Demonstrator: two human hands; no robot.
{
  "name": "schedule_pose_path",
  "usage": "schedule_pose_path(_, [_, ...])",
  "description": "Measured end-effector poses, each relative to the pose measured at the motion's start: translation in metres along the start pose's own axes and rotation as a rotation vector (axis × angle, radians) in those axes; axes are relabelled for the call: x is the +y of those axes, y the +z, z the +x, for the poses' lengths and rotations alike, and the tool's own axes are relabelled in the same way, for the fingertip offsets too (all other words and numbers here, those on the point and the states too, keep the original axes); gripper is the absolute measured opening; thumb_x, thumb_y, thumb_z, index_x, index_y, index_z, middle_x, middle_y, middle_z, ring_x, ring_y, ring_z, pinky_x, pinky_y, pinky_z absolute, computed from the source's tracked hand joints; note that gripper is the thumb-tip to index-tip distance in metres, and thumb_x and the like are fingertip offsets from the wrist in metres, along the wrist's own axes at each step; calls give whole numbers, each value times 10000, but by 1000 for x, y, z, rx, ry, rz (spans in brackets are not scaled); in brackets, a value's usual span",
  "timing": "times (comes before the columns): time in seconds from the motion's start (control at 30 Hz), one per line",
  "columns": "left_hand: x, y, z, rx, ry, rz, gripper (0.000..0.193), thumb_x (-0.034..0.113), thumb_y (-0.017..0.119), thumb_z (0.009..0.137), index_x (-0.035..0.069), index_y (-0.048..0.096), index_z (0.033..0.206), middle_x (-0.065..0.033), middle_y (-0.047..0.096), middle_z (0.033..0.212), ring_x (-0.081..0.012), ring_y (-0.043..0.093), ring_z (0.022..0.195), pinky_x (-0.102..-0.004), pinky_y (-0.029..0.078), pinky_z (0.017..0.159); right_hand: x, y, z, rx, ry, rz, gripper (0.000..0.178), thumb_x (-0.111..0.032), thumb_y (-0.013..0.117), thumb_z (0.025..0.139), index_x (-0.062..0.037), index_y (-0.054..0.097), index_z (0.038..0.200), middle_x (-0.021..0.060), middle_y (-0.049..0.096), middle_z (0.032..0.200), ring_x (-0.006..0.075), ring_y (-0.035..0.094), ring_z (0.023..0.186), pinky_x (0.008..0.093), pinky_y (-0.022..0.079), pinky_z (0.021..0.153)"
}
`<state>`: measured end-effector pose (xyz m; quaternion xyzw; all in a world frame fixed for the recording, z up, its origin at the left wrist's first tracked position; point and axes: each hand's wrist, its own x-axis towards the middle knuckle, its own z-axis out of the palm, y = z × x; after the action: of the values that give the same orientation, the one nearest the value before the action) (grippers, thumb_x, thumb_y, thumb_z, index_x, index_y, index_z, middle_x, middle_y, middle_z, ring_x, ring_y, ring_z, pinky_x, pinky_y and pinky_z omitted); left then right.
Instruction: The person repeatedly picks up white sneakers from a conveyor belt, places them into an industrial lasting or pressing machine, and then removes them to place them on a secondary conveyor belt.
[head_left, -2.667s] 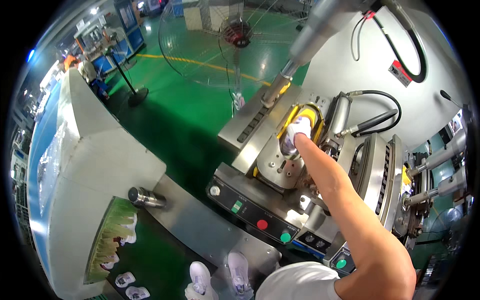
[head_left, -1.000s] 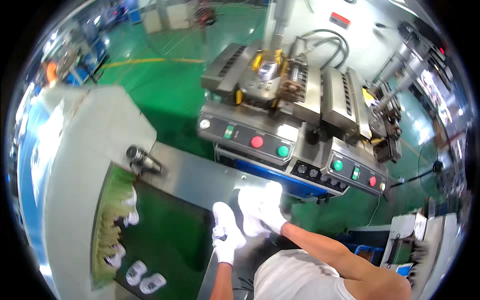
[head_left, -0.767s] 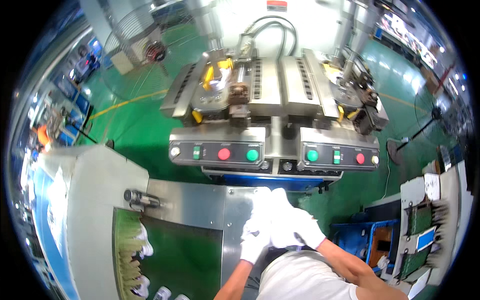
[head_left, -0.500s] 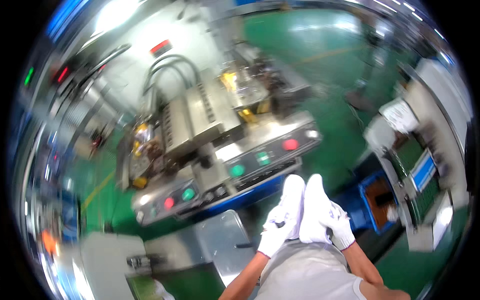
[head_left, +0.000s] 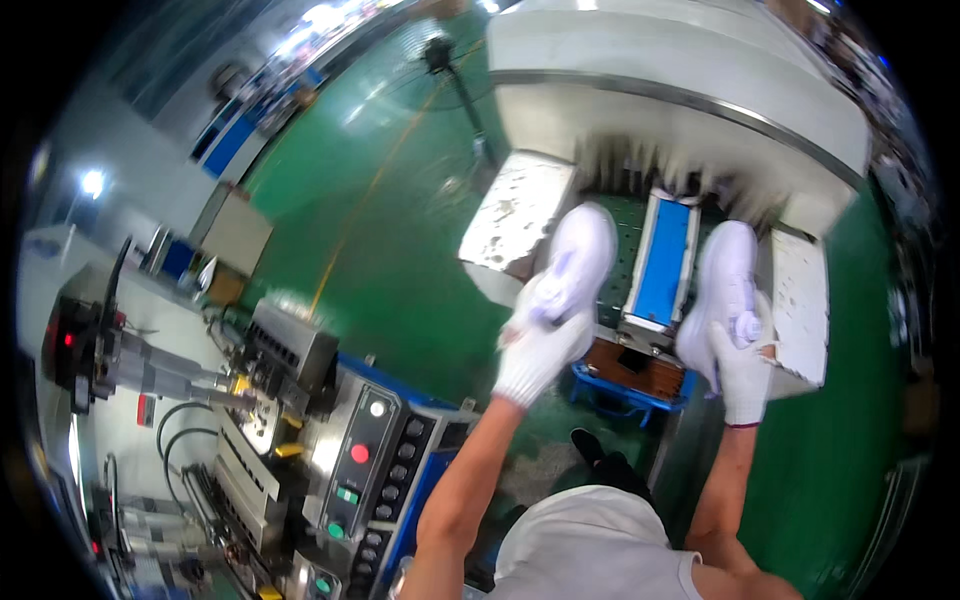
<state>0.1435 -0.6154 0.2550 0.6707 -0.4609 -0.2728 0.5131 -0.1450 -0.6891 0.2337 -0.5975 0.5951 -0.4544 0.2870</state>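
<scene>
My left hand (head_left: 545, 350), in a white knit glove, is closed round a white sneaker (head_left: 586, 245). That shoe points away from me, beside the white side box at the left of a conveyor opening. In my right hand (head_left: 743, 375), also gloved, is a second white sneaker (head_left: 728, 265), toe pointing away, next to the right side box. The two shoes are apart, on either side of a blue strip (head_left: 663, 262) in the middle of the conveyor. Whether either shoe touches the conveyor, I cannot tell.
A white tunnel machine (head_left: 680, 110) with a hanging fringe (head_left: 640, 160) stands ahead. Its left side box (head_left: 520, 215) and right side box (head_left: 800, 300) flank the opening. Below sits a blue-rimmed crate (head_left: 625, 400). At left is a pressing machine with a button panel (head_left: 360, 470).
I have turned right, from the pressing machine to the tunnel machine. The two shoes, held together near my body before, are now spread apart and reached forward, one in each hand.
</scene>
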Motion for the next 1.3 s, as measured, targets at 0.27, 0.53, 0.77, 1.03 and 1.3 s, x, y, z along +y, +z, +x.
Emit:
schedule_pose_path(0.27, [-64,120,178,-2,27,144,491,309,662,893,56,536,1294,-214,641,1254,-381,629,1157,-484,469,995,62,60,145,-161,146,-542,782,-470,692,868,52,521,1424,300,573,1392,408,550,1311,420,432,1084])
schedule_pose_path(0.53, [-92,27,-5,-43,237,54,674,281,593,981,-5,341,1537,-247,426,1540,-387,415,1434,-422,324,1200,-7,98,106,145,-492,-47,583,-290,678,990,49,512,1435,235,581,1410,308,590,1270,381,467,1075])
schedule_pose_path(0.77, [-225,-128,-471,519,-1037,425,436,369,569,902,79,660,1215,-234,675,1206,-402,646,1134,-475,508,981,7,252,-236,-1722,77,109,557,-54,678,946,-1,457,1454,213,552,1440,301,545,1333,405,443,1116])
schedule_pose_path(1.03, [-164,59,-865,1863,-1849,351,565,338,666,894,86,545,1385,-212,632,1315,-411,608,1208,-496,472,1029,-49,228,-473,-2432,-707,-251,577,-51,646,963,-9,413,1490,255,497,1480,320,527,1359,400,451,1108])
schedule_pose_path(1.3, [-108,196,-997,2518,-2218,213,920,328,809,799,28,346,1535,-275,456,1470,-476,504,1303,-507,420,1099,-41,233,-543,-2312,-1181,-949,660,-112,739,886,63,433,1444,298,548,1413,350,563,1324,418,467,1086])
